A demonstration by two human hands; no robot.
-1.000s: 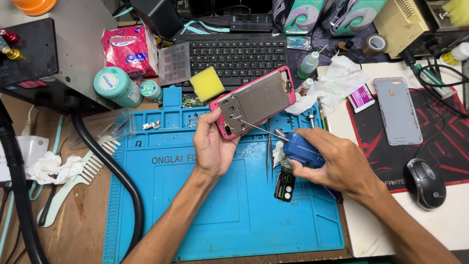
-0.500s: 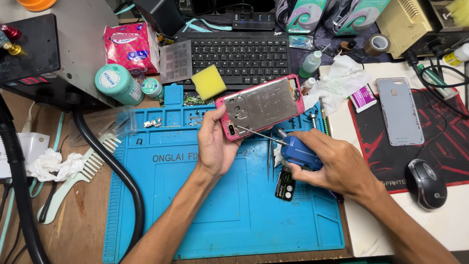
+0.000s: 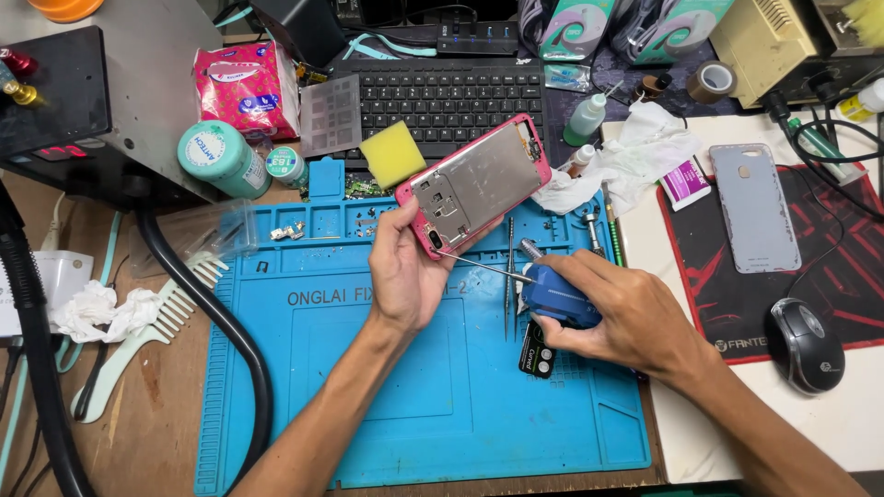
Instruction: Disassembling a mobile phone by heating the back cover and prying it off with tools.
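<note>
Pink-framed phone chassis (image 3: 477, 184) sits tilted above the far middle of a blue repair mat (image 3: 414, 405) on a cluttered wooden worktop (image 3: 138, 433), with a black hose (image 3: 216, 317) and pale comb (image 3: 152, 336) at left, a black keyboard (image 3: 442, 97) beyond, and a grey back cover (image 3: 755, 207) and mouse (image 3: 803, 342) at right. Left hand (image 3: 405, 271) has its fingers closed on the chassis's near-left end, while right hand (image 3: 631, 313) has its fingers wrapped around a blue screwdriver (image 3: 552, 294) whose thin tip meets that end. Since the earlier frame the chassis has swung slightly more level and the hands have barely shifted.
</note>
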